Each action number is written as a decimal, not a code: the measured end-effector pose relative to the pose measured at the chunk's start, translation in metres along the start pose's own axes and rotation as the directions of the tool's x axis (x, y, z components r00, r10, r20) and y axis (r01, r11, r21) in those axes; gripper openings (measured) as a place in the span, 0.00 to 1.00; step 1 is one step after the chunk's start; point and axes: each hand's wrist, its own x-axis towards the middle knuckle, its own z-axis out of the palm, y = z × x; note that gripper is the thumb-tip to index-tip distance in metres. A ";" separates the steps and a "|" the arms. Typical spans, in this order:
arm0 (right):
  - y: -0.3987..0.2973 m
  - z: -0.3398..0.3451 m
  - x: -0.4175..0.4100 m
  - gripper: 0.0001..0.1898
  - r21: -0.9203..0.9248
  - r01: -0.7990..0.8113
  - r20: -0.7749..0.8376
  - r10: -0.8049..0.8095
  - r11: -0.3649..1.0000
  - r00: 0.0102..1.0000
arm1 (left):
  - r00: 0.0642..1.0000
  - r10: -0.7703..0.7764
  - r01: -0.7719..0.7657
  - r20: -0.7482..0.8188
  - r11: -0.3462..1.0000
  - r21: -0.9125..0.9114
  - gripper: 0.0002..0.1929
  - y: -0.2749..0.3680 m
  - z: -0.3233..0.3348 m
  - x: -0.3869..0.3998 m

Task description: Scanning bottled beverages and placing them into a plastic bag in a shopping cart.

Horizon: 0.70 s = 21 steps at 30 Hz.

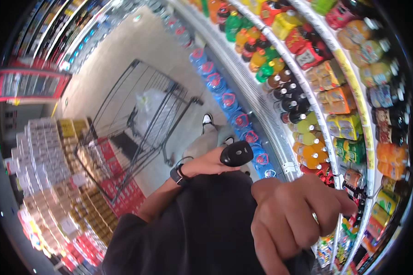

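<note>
A black handheld barcode scanner [236, 153] is held in my left hand [208, 162], close to my waist; a dark watch [177, 175] sits on that wrist. My right hand [296, 213] is raised large and near the camera at the lower right, fingers bent, in front of the drink shelves. Whether it holds anything cannot be told, as the palm is hidden. Past it, soft drink bottles stand on the shelves, among them orange bottles [309, 154] and dark bottles with white caps [290, 103].
A wire shopping cart [151, 113] holding a clear plastic bag [156, 113] stands at the left. Large water bottles [229, 101] line the base of the shelf. Stacked cartons [48, 154] rise at the far left, near a red-framed cooler [32, 85].
</note>
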 end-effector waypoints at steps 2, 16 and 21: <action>0.018 0.002 0.015 0.24 0.236 -0.103 0.007 0.104 0.966 0.995 | 0.998 -0.001 -0.001 -0.069 0.999 -0.034 0.16 -0.004 0.000 -0.015; 0.164 -0.070 0.047 0.25 0.380 -0.403 0.121 0.387 0.833 0.914 | 0.946 0.059 -0.105 -0.320 0.986 -0.129 0.13 -0.063 -0.062 -0.141; 0.219 -0.091 0.052 0.15 -0.816 0.127 0.181 0.040 0.564 0.983 | 0.922 0.045 -0.118 -0.384 0.978 -0.169 0.12 -0.089 -0.102 -0.199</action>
